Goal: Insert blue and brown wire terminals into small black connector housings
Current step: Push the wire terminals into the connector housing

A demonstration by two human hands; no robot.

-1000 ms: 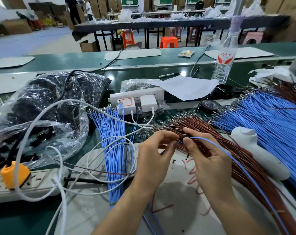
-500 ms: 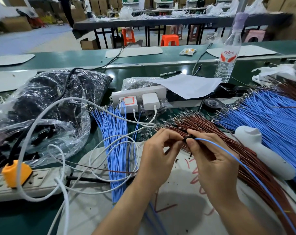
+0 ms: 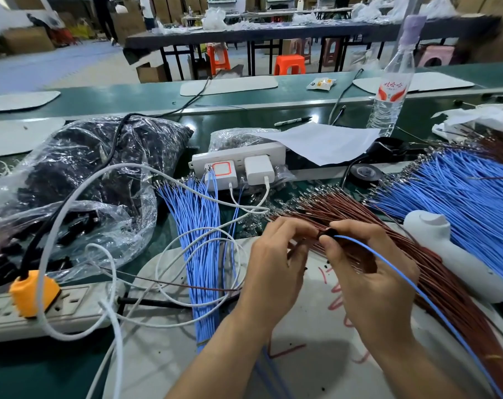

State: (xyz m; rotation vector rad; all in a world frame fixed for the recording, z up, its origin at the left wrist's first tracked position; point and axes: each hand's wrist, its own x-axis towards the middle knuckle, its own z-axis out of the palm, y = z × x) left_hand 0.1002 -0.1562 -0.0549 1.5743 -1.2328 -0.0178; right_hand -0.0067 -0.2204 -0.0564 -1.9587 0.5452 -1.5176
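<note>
A small black connector housing (image 3: 328, 233) sits between the fingertips of both hands, mostly hidden. My right hand (image 3: 368, 272) pinches it, and a blue wire (image 3: 394, 267) runs from it down to the right. My left hand (image 3: 276, 260) has its fingers curled at the housing's left side and pinches a thin brown wire (image 3: 295, 247) there. A pile of brown wires (image 3: 446, 286) lies under and behind the hands. Blue wire bundles lie at the left (image 3: 200, 226) and at the right (image 3: 460, 197).
A clear bag of black housings (image 3: 80, 180) fills the left. A white power strip with chargers (image 3: 238, 161) stands behind the hands, another strip with an orange plug (image 3: 34, 293) at front left. White cables (image 3: 169, 260), a white tool (image 3: 452, 254), tape roll (image 3: 364, 172), paper and a water bottle (image 3: 390, 90) surround the white mat (image 3: 302, 355).
Both hands stay together at the housing with only small finger shifts. The view has shifted slightly, so the hands sit a little lower and to the right in it.
</note>
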